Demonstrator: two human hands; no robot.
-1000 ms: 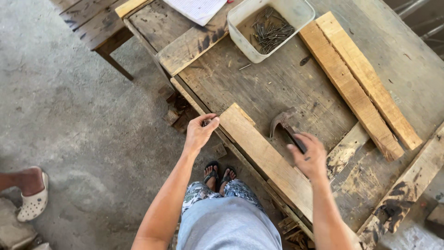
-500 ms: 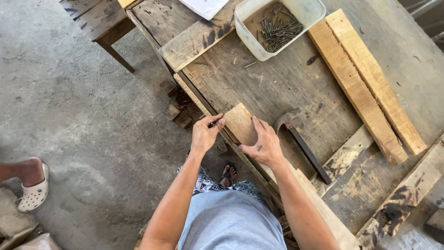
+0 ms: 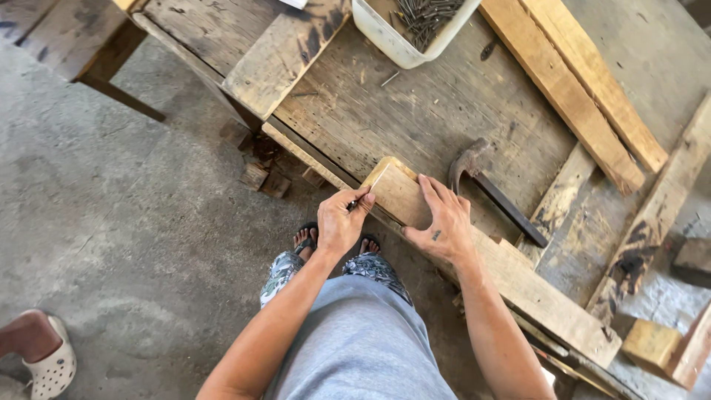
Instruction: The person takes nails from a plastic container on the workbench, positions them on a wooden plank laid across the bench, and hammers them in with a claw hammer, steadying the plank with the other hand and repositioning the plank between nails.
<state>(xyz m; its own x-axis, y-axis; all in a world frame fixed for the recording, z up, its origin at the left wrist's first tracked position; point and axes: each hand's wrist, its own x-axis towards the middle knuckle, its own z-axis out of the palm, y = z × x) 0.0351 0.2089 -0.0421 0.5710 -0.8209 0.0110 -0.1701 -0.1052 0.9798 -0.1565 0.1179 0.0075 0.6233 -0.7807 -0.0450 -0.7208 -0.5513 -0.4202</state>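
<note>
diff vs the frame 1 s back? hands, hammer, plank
The right hand let go of the hammer and moved left onto the end of the plank, now pressing it flat. The left hand stayed at the plank's end, pinching what looks like a nail against its edge. The hammer, the tub of nails and the worktable kept their places.

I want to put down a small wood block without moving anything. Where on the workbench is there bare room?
The widest bare patch of the workbench lies between the white tub of nails, the hammer and the plank under the right hand. A narrower strip lies between hammer and the two long boards. The near edge, where the left hand pinches a nail, is crowded.
</note>
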